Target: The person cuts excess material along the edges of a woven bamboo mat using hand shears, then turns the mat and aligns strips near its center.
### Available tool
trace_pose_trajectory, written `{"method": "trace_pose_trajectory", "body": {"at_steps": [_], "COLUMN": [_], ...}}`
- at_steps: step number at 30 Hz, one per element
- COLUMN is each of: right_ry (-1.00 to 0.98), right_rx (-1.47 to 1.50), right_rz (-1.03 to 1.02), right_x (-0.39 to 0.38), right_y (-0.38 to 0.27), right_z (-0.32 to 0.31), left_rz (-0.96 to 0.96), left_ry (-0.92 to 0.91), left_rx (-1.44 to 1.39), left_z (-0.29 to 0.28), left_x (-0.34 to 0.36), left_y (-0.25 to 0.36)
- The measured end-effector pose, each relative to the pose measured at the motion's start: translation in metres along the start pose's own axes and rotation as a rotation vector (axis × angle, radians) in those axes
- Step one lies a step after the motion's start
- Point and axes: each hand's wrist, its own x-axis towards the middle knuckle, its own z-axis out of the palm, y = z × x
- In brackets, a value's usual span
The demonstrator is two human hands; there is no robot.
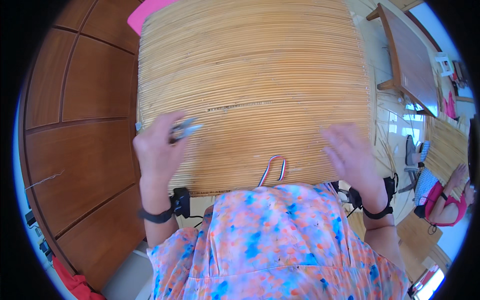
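Across the middle of the view lies a wide mat of thin bamboo strips (250,75), spread flat and reaching from the person's body up to the far edge, with its near edge against the flowered dress (280,240). At the mat's left side the left hand (157,150) is clenched on a small metal tool (186,130), seemingly pliers or snips, whose tip points right over the strips. Over the right part of the mat the right hand (350,152) hovers or rests, blurred, its fingers (336,137) spread and holding nothing.

Judging by its look, the mat is light and springy: stiff along the strips, flexible across them, with edges that could splinter or snag. Its side margins, where the binding runs, seem the safest places to take hold.

No containers are visible. A looped red, white and blue cord (274,169) lies on the near edge, and wooden panelling (75,125) stands at the left.
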Motion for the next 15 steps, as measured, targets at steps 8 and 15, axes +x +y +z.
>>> {"method": "trace_pose_trajectory", "body": {"at_steps": [8, 15], "right_ry": [0.360, 0.395], "right_rx": [-0.199, 0.262], "right_rz": [0.478, 0.768], "right_x": [-0.023, -0.021], "right_y": [0.092, 0.107], "right_z": [0.009, 0.045], "left_rz": [-0.790, -0.791], "left_ry": [0.168, 0.166], "left_rx": [0.011, -0.424], "left_z": [-0.034, 0.006], "left_x": [-0.079, -0.100], "left_y": [-0.114, -0.115]}}
